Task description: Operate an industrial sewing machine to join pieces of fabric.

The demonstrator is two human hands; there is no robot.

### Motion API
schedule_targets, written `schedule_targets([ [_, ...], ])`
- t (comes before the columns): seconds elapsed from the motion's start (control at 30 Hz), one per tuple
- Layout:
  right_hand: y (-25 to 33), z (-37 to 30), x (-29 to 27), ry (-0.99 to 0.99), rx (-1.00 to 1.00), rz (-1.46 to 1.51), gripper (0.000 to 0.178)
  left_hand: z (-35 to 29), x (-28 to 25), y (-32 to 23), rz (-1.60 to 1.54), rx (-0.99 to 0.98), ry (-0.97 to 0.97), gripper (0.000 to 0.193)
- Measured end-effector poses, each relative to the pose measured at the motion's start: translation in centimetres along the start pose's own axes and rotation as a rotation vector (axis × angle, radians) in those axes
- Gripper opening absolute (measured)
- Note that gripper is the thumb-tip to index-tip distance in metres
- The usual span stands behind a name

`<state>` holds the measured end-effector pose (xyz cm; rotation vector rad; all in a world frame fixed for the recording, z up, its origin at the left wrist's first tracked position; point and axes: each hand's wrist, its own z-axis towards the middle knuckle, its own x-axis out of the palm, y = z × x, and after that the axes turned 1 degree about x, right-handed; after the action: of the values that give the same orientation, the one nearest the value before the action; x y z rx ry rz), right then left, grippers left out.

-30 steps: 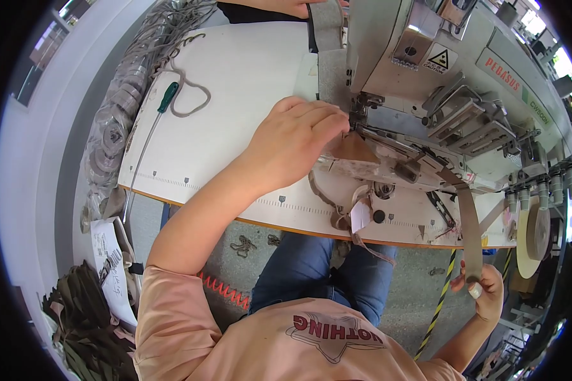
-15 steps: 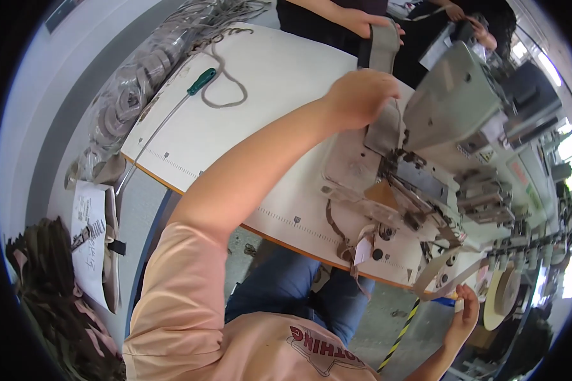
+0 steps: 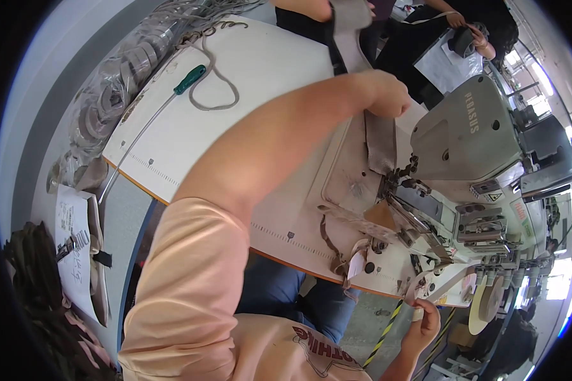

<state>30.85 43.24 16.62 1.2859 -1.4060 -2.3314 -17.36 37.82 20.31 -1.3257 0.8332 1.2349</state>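
Observation:
A wide grey fabric band (image 3: 381,147) runs from the sewing machine (image 3: 464,130) across its plate and on toward a person at the far side. My left hand (image 3: 388,94) reaches over it with curled fingers, closed on the band beside the machine head; the fingertips are partly hidden. Low on the right, near the table's front edge, my right hand (image 3: 424,320) pinches a narrow pale strip (image 3: 411,293) that leads up toward the machine. Something white covers one of its fingertips. Next to the band, a brown piece (image 3: 380,216) lies on the machine plate.
A green-handled screwdriver (image 3: 189,79) and a looped grey cord (image 3: 231,101) lie on the white table (image 3: 267,63). Bagged rolls of webbing (image 3: 102,105) line the left side, near a clipped paper (image 3: 73,241) and dark fabric strips (image 3: 38,292). Another person's hand (image 3: 476,41) is at far right.
The band beyond my left hand has swung left and up with the other person's hand. My right hand has shifted left, nearer the table edge. The whole view has turned slightly.

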Motion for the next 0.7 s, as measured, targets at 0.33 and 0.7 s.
schedule_targets([
  [0.33,2.6,1.4,3.2,0.094,-0.086,0.057,0.009,-10.4,-4.6,3.2,0.048,0.161,-0.297,0.028],
  [0.7,5.6,1.9,6.7,0.227,-0.256,0.161,0.012,-15.8,1.1,0.4,-0.651,-0.349,0.043,0.032],
])
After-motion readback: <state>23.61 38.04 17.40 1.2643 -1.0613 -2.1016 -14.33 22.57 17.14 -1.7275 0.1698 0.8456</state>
